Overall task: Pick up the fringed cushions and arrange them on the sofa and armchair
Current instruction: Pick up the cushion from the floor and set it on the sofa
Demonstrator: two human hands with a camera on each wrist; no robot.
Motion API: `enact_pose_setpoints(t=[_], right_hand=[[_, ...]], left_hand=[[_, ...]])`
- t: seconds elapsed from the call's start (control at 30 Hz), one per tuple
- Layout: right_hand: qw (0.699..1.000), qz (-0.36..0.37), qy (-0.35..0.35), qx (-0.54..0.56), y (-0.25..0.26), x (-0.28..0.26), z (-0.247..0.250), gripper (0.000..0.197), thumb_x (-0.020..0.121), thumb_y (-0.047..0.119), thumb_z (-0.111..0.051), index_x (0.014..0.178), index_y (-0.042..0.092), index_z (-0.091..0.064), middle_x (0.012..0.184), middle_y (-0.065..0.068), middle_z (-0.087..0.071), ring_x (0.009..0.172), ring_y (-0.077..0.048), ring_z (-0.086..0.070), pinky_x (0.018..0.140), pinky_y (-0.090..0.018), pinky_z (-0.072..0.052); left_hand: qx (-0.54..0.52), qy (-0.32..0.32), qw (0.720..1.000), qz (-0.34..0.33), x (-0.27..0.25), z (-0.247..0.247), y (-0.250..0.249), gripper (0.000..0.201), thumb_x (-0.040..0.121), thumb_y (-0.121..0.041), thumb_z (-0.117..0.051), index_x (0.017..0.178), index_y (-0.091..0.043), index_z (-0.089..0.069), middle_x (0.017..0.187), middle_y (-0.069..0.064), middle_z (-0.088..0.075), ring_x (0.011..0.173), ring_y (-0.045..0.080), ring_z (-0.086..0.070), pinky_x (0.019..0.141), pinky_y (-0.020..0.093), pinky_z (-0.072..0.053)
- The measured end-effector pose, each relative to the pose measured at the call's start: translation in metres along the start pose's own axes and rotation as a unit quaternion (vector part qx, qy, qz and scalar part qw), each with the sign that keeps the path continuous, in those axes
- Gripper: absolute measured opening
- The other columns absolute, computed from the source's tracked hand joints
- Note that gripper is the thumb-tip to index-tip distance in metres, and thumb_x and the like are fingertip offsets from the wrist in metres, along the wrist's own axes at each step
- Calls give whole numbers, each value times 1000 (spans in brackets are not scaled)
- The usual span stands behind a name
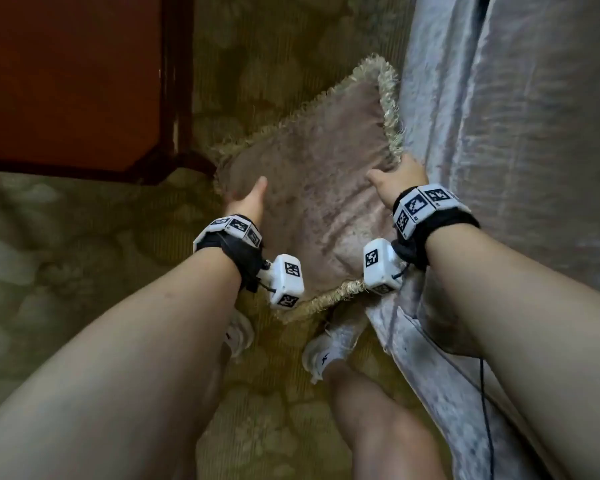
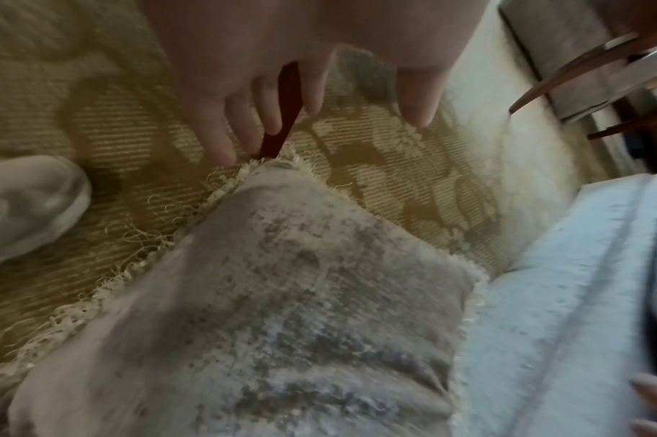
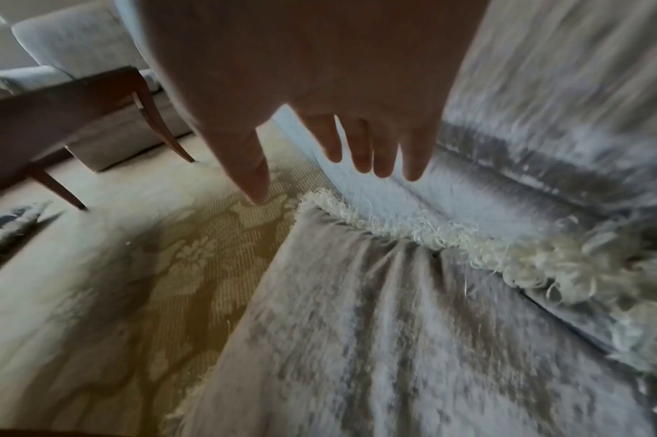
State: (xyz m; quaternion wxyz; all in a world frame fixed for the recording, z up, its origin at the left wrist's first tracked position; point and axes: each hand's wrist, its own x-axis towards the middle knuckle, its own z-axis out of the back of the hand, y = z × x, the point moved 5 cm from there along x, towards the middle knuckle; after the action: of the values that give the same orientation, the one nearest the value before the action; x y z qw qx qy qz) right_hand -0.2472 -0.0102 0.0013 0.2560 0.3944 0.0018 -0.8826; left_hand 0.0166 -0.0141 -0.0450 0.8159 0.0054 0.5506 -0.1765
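Observation:
A dusty-pink velvet cushion (image 1: 312,174) with a beige fringe lies on the carpet, its right edge against the sofa (image 1: 499,133). My left hand (image 1: 246,199) is at its left edge, thumb over the top face. In the left wrist view the left hand (image 2: 312,100) has straight, spread fingers, with the tips near a fringed corner of the cushion (image 2: 301,295). My right hand (image 1: 399,178) is at the right edge by the fringe. Seen from the right wrist, the right hand (image 3: 342,147) hovers with straight fingers above the cushion (image 3: 394,325) and the sofa front (image 3: 544,118).
A dark wooden table (image 1: 66,81) stands to the left, one leg (image 1: 177,98) close to the cushion. My white shoes (image 1: 329,344) are on the patterned carpet (image 1: 84,254). In the right wrist view, another fringed cushion (image 3: 5,227) lies on the floor near a grey armchair (image 3: 76,50).

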Motion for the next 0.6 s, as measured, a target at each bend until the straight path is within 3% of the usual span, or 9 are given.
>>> enact_pose_setpoints(t=[0.13,0.23,0.43,0.6], right_hand=[[999,-5,-10,-37,-9,36,-26,79,88,39,-63,151,7,-28,158,-13,-27,142,-33,-34,114,-45,-32],[998,0,-14,-60,-14,63,-40,83,89,43,-62,153,7,-22,160,-12,-23,145,-32,-30,115,-47,-30],[998,-15,-8,-67,-27,104,-65,104,83,55,-66,157,11,-7,165,-11,-8,152,-28,-10,122,-46,-13],[997,-39,-17,-71,-44,121,-84,116,76,64,-68,156,9,-4,164,-14,-10,152,-32,-13,122,-46,-12]], left_hand=[[-39,32,998,36,50,-29,23,98,88,-66,-62,163,-24,-16,167,9,-26,152,32,-32,122,45,-28],[-62,33,996,49,82,-49,37,104,84,-69,-65,163,-26,-12,171,9,-14,155,34,-24,124,49,-24],[23,-3,999,30,130,-67,57,125,70,-88,-59,164,-28,-2,172,7,-11,155,39,-24,124,58,-25],[-41,-24,998,40,156,-81,68,120,74,-79,-67,164,-24,-8,170,9,-18,154,36,-27,124,55,-27]])
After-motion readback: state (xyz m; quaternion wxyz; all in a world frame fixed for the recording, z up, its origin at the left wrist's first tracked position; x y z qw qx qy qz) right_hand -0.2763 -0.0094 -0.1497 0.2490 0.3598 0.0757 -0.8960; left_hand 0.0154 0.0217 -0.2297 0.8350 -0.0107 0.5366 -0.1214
